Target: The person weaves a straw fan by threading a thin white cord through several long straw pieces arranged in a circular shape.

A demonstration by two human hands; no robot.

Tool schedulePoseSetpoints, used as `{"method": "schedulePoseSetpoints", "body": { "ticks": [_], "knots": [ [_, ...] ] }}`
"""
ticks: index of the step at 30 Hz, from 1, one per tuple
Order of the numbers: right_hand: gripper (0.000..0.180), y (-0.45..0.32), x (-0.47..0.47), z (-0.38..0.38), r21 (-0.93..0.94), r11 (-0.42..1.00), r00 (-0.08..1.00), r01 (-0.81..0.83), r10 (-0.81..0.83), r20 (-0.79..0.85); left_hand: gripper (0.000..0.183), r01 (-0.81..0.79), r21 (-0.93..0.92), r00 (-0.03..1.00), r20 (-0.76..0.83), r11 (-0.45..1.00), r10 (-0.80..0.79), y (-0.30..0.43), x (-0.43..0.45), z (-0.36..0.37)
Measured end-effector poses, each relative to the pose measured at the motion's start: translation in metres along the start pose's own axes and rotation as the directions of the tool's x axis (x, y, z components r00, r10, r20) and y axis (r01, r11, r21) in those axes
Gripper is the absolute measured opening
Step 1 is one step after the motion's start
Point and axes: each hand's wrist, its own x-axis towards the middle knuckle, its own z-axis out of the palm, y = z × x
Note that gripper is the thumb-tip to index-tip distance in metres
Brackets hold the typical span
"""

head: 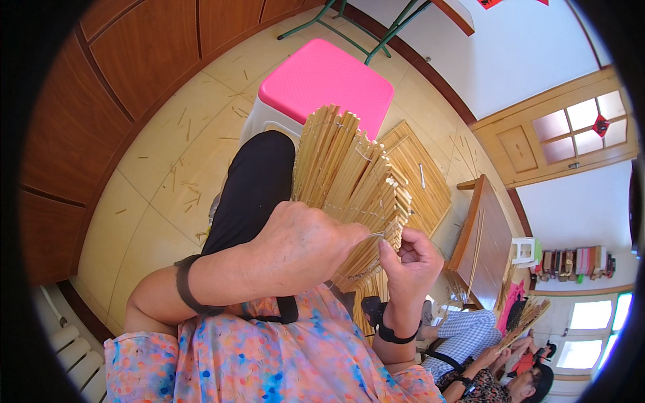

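A stiff mat of straw-coloured plant stalks (342,166), bound by rows of thin thread or wire, stands curved and tilted before me against my dark-trousered knee (257,176). My left hand (312,242) reaches across in front of the mat. Its fingertips pinch a thin silvery strand (375,234), wire or thread, I cannot tell which, at the right edge. My right hand (410,257) grips that edge between thumb and fingers, beside the strand. The left hand hides part of the mat's lower half.
A pink-topped stool (327,80) stands ahead. Right of it lies a flat stalk panel (423,206) with a small metallic object (422,175) on it. Stalk scraps (191,191) litter the tiled floor. A wooden table (481,242) and a co-worker (468,357) holding stalks are at right.
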Motion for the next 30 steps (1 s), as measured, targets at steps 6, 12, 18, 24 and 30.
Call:
{"method": "schedulePoseSetpoints", "body": {
  "ticks": [6, 12, 18, 24, 30],
  "knots": [
    [0.023, -0.002, -0.004, 0.002, -0.058, 0.998, 0.999, 0.039, -0.038, 0.021, 0.017, -0.001, 0.017, 1.000, 0.013, 1.000, 0.000, 0.001, -0.001, -0.002],
    [0.025, -0.005, -0.008, 0.005, -0.080, 0.996, 0.999, 0.045, -0.043, 0.026, 0.023, -0.002, 0.005, 0.999, 0.041, 1.000, 0.002, -0.002, -0.004, -0.010],
    [0.037, -0.019, -0.012, 0.017, -0.057, 0.986, 0.947, 0.157, -0.134, 0.292, 0.025, -0.027, -0.105, 0.996, 0.081, 0.994, 0.036, -0.020, -0.019, -0.035],
    [0.036, -0.014, -0.008, 0.032, 0.104, 0.965, 0.860, 0.241, -0.262, 0.438, 0.023, 0.114, -0.240, 0.960, 0.276, 0.964, -0.045, -0.033, -0.040, -0.061],
    [0.025, 0.002, -0.007, 0.047, 0.218, 0.971, 0.797, 0.095, -0.205, 0.568, 0.018, 0.209, -0.253, 0.931, 0.348, 0.945, -0.112, -0.038, -0.061, -0.070]
  ]
}}
